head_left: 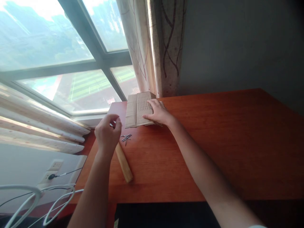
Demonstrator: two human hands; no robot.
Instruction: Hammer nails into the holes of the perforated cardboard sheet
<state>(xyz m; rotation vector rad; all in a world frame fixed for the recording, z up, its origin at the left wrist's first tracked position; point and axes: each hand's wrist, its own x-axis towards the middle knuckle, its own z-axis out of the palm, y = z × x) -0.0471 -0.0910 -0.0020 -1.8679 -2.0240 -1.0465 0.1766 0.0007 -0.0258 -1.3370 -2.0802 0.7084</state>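
My right hand (158,112) lies over the right side of a folded piece of corrugated cardboard (131,110), its thumb and fingers apart and holding it. Rows of small dark holes dot the upper face of the cardboard. To the left of it, my left hand (109,129) is raised over the table with thumb and index finger pinched together. What those fingers hold, if anything, is too small to make out. Several metal nails (126,137) lie in a loose pile just right of my left hand. A wooden handle (124,164) rests nearby, its far end hidden behind that hand.
The reddish-brown table (213,142) ends at a window (90,85) and curtain (154,47). White cables (35,196) loop at the lower left, near a wall socket (51,172) with a black plug. A dark flat surface (161,215) lies along the front edge.
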